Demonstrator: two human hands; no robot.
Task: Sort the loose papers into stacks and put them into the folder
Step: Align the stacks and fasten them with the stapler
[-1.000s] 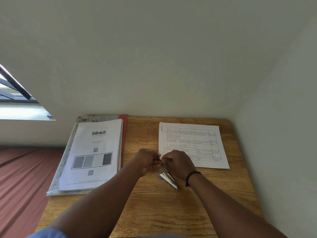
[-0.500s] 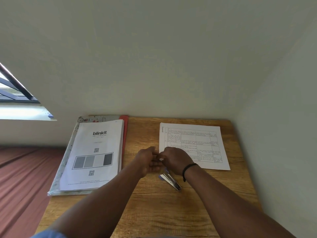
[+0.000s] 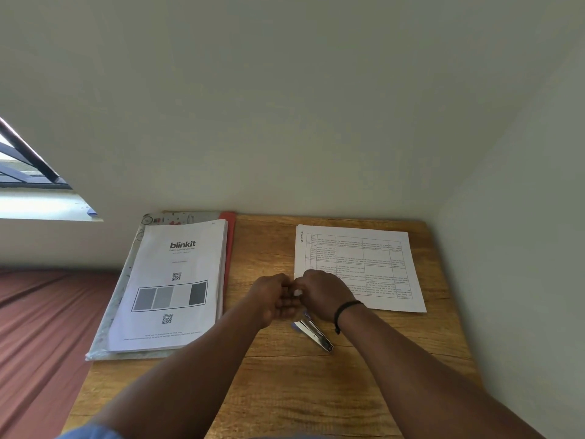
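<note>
A white sheet printed with a table (image 3: pixel 380 258) lies flat on the right half of the wooden desk (image 3: pixel 316 391). My left hand (image 3: pixel 273 299) and my right hand (image 3: pixel 323 294) meet fingertip to fingertip at its near-left corner, fingers curled, and a bit of white paper shows between them. A thick stack of papers topped by a "blinkit" page (image 3: pixel 177 286) rests on a patterned folder (image 3: pixel 126 280) with a red edge (image 3: pixel 229 248) at the left. What the fingers pinch beyond that corner is hidden.
A metal stapler (image 3: pixel 313 334) lies on the desk just under my right wrist. Walls close the desk in at the back and the right. A reddish-brown bed surface (image 3: pixel 41 327) lies left of the desk, with a window (image 3: pixel 28 172) above it.
Both hands stay together at the sheet's corner and have shifted slightly away from me. Papers, folder and stapler have not moved.
</note>
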